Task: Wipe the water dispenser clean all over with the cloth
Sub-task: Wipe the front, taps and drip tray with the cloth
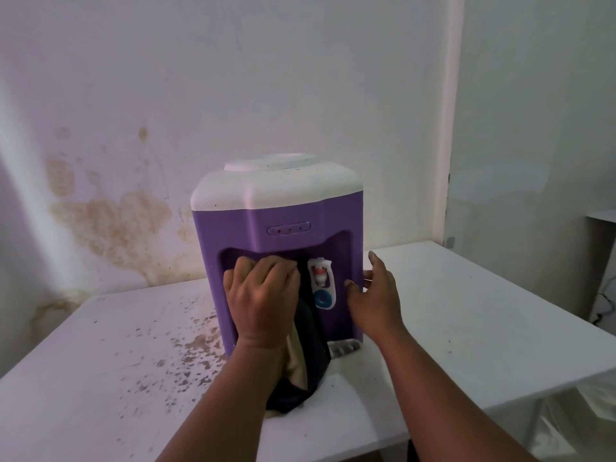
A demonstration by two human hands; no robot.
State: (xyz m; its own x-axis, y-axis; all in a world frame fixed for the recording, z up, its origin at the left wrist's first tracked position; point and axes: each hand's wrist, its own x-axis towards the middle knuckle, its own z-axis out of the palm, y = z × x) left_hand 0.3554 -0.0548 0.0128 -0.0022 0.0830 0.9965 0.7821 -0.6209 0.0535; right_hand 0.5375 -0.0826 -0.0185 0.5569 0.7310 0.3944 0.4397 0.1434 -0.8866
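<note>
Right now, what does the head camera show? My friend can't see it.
The left hand presses a cloth into a purple dispenser's tap recess. The right hand steadies its side, on a stained white table.

Two bare forearms come in from the bottom edge, no sleeves on either one, uncovered from the elbow end right down to the wrist. The left hand [263, 295] carries no glove, ring, watch or band that I can make out, and the right hand [375, 295] is just as plain. Short nails show on the right fingers.
</note>
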